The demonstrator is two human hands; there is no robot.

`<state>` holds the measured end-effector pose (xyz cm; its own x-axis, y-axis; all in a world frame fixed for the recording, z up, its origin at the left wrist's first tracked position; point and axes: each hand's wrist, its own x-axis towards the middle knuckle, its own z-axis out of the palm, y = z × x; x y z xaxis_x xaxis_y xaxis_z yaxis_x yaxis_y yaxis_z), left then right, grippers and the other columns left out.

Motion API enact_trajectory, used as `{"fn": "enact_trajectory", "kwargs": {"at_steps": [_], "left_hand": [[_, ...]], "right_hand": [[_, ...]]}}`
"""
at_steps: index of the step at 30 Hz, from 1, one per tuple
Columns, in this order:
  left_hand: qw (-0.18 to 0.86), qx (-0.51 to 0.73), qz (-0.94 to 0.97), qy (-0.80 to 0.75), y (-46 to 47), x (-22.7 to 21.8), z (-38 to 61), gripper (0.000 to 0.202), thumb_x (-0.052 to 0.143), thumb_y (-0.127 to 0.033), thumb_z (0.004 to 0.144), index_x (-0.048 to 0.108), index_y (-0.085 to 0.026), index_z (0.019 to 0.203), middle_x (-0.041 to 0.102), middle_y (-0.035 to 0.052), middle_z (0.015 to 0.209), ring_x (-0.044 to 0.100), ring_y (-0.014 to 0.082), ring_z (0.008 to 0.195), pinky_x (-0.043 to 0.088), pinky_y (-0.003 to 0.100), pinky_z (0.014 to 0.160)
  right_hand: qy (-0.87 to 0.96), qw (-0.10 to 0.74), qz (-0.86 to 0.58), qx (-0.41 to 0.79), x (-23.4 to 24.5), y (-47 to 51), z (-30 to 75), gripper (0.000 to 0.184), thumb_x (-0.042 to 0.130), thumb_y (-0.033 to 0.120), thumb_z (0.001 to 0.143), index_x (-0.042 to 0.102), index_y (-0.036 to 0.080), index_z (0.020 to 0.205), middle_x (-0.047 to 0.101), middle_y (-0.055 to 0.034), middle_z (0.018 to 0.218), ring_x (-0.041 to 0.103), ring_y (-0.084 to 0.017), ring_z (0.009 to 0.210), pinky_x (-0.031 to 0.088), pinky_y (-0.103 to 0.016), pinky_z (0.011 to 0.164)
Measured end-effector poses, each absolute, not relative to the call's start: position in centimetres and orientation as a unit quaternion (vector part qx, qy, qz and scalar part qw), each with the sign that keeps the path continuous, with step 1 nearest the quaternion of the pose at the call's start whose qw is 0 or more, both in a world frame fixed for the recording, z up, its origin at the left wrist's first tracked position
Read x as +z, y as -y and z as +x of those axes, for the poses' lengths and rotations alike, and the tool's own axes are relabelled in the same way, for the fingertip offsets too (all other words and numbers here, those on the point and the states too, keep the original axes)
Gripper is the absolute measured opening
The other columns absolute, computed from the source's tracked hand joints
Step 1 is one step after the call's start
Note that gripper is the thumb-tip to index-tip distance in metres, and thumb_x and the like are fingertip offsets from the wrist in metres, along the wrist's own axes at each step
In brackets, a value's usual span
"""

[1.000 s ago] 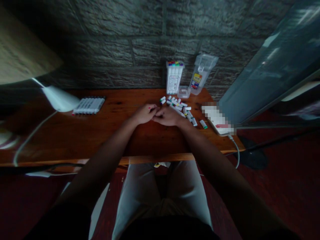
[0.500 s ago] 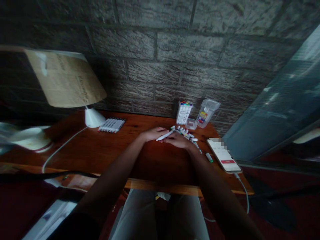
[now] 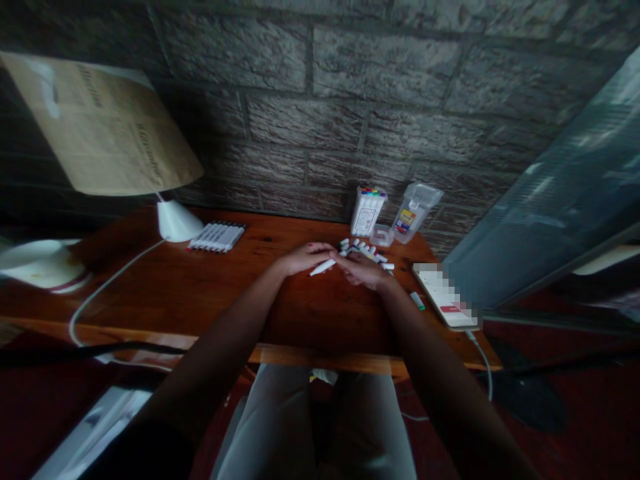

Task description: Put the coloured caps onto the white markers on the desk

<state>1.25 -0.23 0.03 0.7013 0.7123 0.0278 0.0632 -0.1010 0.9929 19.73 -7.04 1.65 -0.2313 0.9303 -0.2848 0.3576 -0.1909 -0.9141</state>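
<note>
A white marker (image 3: 321, 268) lies slantwise between my two hands over the desk, its tapered end toward the lower left. My left hand (image 3: 304, 259) curls around it from the left, fingers bent. From the other side, my right hand (image 3: 365, 270) closes on the marker's upper end, with fingertips meeting those of the left. Just behind the right hand is a loose pile of white markers (image 3: 383, 258) with coloured caps, partly covered by that hand. To the right of it, a single green-ended cap or short marker (image 3: 417, 301) rests on the wood.
A row of markers (image 3: 217, 237) lies beside the lamp (image 3: 177, 223). Against the wall stand a full marker case (image 3: 369, 213), an open clear case (image 3: 415, 217) and a small clear lid (image 3: 383, 235). A phone (image 3: 443, 293) with its cable is right; a white bowl (image 3: 45, 263) left.
The view has shifted slightly, so the desk sits higher in the picture. My right hand has turned and its fingers have moved along the marker, while my left hand stays around it.
</note>
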Motion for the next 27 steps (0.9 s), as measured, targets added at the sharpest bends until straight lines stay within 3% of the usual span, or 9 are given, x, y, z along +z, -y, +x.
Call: {"fn": "enact_trajectory", "kwargs": {"at_steps": [3,8,17,24,27], "left_hand": [[0.605,0.272,0.698,-0.270,0.0,0.0,1.2,0.037,0.074,-0.047,0.077,0.068,-0.015,0.094,0.067,0.0006,0.083,0.057,0.0112,0.072,0.043,0.024,0.068],[0.623,0.262,0.685,-0.271,-0.2,-0.2,1.2,0.042,0.075,-0.049,0.076,0.069,-0.013,0.097,0.071,0.0053,0.090,0.062,0.0138,0.078,0.045,0.026,0.073],[0.663,0.259,0.645,-0.278,-0.2,-0.5,1.3,0.049,0.080,-0.052,0.071,0.066,-0.014,0.097,0.073,0.0065,0.088,0.067,0.0162,0.079,0.048,0.028,0.074],[0.756,0.263,0.529,-0.281,-1.1,-0.1,1.0,0.055,0.049,-0.064,0.092,0.070,-0.013,0.093,0.073,0.0084,0.082,0.066,0.0148,0.073,0.051,0.031,0.080],[0.777,0.264,0.497,-0.281,-1.5,-0.2,0.8,0.060,0.038,-0.063,0.097,0.071,-0.013,0.095,0.073,0.0087,0.084,0.066,0.0148,0.074,0.051,0.031,0.082]], "right_hand": [[0.583,0.284,-0.540,0.537,1.6,7.1,19.7,0.060,0.057,0.078,0.077,0.042,0.020,0.071,0.035,0.0078,0.055,0.029,-0.004,0.042,0.019,-0.019,0.038],[0.587,0.298,-0.518,0.545,1.6,7.0,19.7,0.065,0.037,0.081,0.086,0.045,0.019,0.069,0.030,0.0077,0.053,0.027,-0.004,0.039,0.018,-0.018,0.037],[0.579,0.302,-0.532,0.539,1.3,6.5,19.6,0.058,0.036,0.064,0.097,0.052,0.016,0.068,0.032,0.0071,0.050,0.029,-0.004,0.036,0.019,-0.017,0.034],[0.577,0.292,-0.536,0.543,1.4,6.6,19.5,0.048,0.038,0.045,0.102,0.053,0.015,0.068,0.034,0.0071,0.049,0.028,-0.003,0.035,0.020,-0.016,0.034],[0.574,0.292,-0.543,0.539,1.4,6.6,19.4,0.046,0.039,0.044,0.101,0.052,0.015,0.068,0.035,0.0069,0.049,0.028,-0.003,0.035,0.019,-0.017,0.033]]}}
